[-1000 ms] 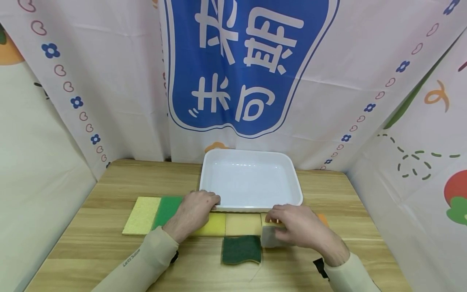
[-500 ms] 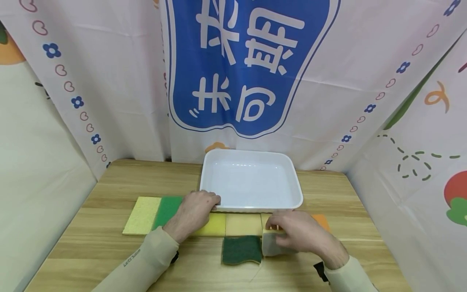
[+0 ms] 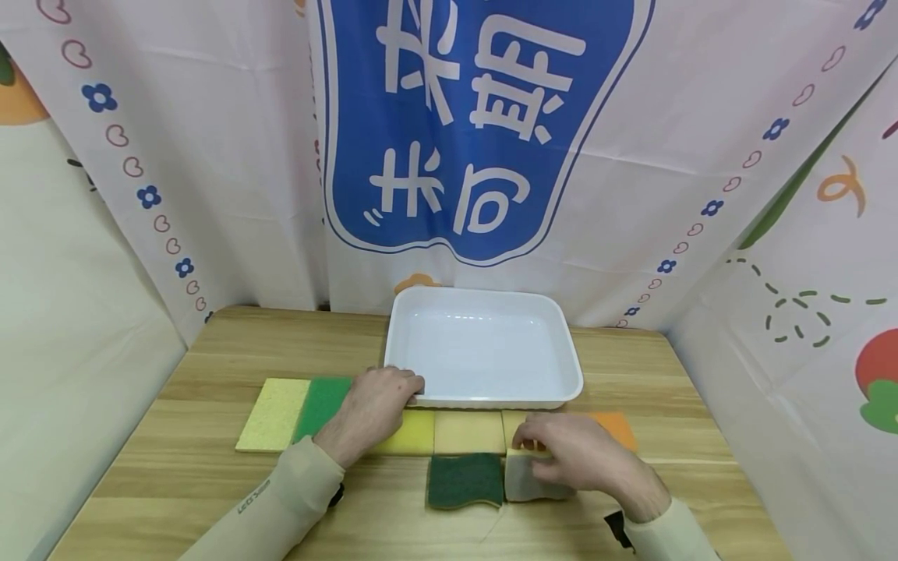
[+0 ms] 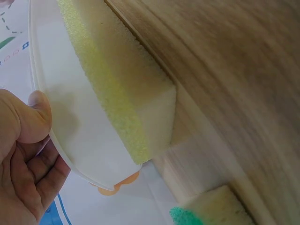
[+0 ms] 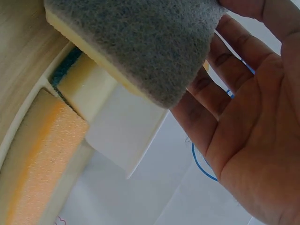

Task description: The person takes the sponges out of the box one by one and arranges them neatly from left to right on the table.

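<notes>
My left hand (image 3: 375,401) grips the near left rim of a white tray (image 3: 484,351), thumb on one side and fingers on the other in the left wrist view. My right hand (image 3: 578,448) pinches a scouring sponge (image 3: 529,483) with a grey scrub face and cream foam. That sponge stands tilted up, its grey face towards me, just right of a dark green scouring sponge (image 3: 464,481) lying on the table. In the right wrist view the thumb presses the grey face (image 5: 136,42); the fingertips are hidden behind it.
Several sponges lie in a row before the tray: pale yellow (image 3: 273,414), green (image 3: 323,405), bright yellow (image 3: 410,434), cream (image 3: 468,432) and orange (image 3: 613,428). They rest on a wooden table (image 3: 365,514). A printed curtain (image 3: 245,195) hangs behind the table's back edge.
My right hand has moved towards me with the grey sponge, bringing it down beside the dark green one and showing more of its grey face. The left hand and tray hold still.
</notes>
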Tool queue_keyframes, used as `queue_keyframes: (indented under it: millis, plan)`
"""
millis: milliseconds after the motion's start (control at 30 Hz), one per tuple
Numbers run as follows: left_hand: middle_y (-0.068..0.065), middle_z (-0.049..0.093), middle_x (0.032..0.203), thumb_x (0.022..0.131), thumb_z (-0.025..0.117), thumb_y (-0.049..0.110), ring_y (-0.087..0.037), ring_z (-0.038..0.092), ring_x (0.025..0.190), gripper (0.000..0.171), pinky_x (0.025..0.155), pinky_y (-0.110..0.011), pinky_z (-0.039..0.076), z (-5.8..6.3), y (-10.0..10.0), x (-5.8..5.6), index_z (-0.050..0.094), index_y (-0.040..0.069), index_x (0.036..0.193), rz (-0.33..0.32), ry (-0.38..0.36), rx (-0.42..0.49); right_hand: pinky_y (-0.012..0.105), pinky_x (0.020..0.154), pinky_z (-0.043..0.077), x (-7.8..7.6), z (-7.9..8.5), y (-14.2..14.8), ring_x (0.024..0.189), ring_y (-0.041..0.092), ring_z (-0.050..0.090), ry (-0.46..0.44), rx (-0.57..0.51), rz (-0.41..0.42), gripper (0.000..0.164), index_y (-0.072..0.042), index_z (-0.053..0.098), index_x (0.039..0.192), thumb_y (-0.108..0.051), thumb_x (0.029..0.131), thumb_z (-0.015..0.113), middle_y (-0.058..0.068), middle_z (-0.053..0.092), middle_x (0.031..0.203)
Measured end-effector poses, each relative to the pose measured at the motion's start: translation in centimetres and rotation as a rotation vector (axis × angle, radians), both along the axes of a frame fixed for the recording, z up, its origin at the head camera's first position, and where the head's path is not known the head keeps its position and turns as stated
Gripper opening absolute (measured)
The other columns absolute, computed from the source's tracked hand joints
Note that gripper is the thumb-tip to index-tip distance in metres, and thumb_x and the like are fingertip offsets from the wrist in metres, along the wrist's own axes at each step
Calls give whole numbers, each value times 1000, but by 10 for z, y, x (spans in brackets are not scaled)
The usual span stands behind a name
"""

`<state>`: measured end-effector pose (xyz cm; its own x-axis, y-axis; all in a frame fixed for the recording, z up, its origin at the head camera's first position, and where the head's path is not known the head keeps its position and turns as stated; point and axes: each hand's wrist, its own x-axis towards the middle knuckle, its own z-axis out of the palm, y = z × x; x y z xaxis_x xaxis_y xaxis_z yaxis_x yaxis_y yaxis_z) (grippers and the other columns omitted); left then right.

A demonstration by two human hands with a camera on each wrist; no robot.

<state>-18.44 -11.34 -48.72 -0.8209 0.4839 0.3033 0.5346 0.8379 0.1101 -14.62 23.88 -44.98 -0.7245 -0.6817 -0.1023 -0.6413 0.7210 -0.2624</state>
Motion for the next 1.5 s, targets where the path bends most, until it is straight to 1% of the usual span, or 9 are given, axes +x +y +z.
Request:
queue_keyframes:
  millis: [333,500,800,1000,1100,1167,1300,1400,1500]
  plan:
    - [2,85,88,100,89,1,-21,80,79,18,64,-35,64,0,0,1,83,16,92,3,-9,7,25,75,58,-1,-4,1,90,-5,63,-19,-14,-21,29,-27,85,121,-14,96,88,-15,78,112]
    - [2,85,88,100,89,1,-21,80,79,18,64,-35,64,0,0,0,83,16,92,0,-4,6,27,79,63,-2,-7,3,95,-3,71,-14,-17,-38,26,-28,87,121,-14,100,88,-16,81,115]
    - [3,85,88,100,89,1,-20,80,79,19,64,-35,64,-1,0,0,83,16,92,-4,-4,4,31,82,65,-3,-12,5,99,4,78,-10,-38,-54,23,-29,88,113,-10,101,87,-14,85,113]
    - [4,85,88,100,89,1,-20,80,79,19,63,-35,63,-1,0,0,82,17,91,-2,6,4,29,81,65,-3,-13,6,96,0,76,5,-43,-66,19,-28,86,114,-13,103,89,-14,84,109]
    - [4,84,87,98,89,0,-19,81,78,20,62,-35,63,-1,0,1,82,17,90,-8,30,9,30,82,66,0,-9,6,98,2,77,13,-32,-68,16,-26,86,117,-22,103,92,-14,85,111]
    - [5,84,87,98,89,-1,-19,81,78,21,62,-35,63,0,0,1,82,17,90,-11,41,13,33,86,67,3,-6,6,104,4,77,6,-8,-69,27,-26,85,123,-32,100,96,-13,84,119]
    - [4,84,87,98,89,-1,-20,81,79,21,62,-35,63,0,0,1,82,17,90,-9,36,14,44,100,67,12,-3,4,123,13,73,-20,50,-59,64,-26,78,137,-48,84,107,-10,78,136]
    - [4,85,88,98,90,0,-21,81,80,20,63,-36,64,0,0,1,82,17,91,-6,27,14,48,101,66,18,-5,3,127,17,68,-13,80,-46,78,-27,72,139,-47,75,112,-9,72,137]
    - [4,85,88,98,90,0,-21,82,80,20,63,-36,64,0,0,1,82,17,91,-8,25,13,43,96,64,22,-9,2,123,16,64,13,98,-36,81,-28,67,137,-41,72,114,-9,68,132]
